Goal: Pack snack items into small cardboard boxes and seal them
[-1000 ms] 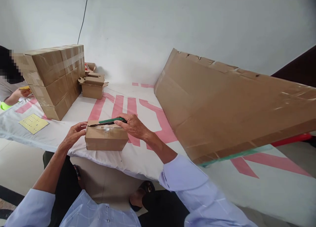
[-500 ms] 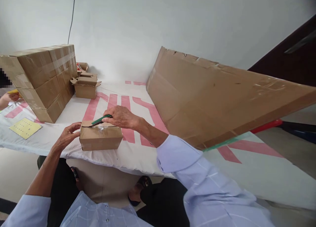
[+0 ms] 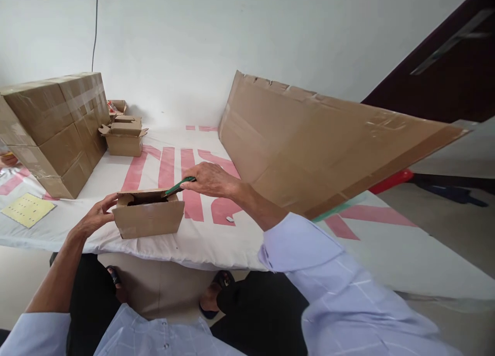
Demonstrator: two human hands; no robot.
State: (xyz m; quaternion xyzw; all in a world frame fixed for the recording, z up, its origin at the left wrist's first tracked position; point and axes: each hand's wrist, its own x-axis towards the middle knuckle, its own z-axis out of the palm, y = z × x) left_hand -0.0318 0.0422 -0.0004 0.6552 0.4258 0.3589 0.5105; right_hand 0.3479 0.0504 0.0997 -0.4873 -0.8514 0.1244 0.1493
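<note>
A small brown cardboard box (image 3: 149,221) lies near the front edge of the cloth-covered table, its top parted by a dark gap. My left hand (image 3: 96,215) grips the box's left end, thumb and fingers around the corner. In my right hand (image 3: 209,179) is a green utility knife (image 3: 180,185), its tip at the right part of the gap. The blade and the box's contents are hidden from me.
Taped cartons (image 3: 58,131) are stacked at left, with small open boxes (image 3: 124,139) behind them. A large cardboard sheet (image 3: 309,139) leans at right. A yellow card (image 3: 28,210) lies at left. Another person's hand (image 3: 8,160) shows at the left edge.
The box top has gone from nearly closed to parted along its seam. My right hand has drawn the knife to the right along it. The whole view has shifted slightly.
</note>
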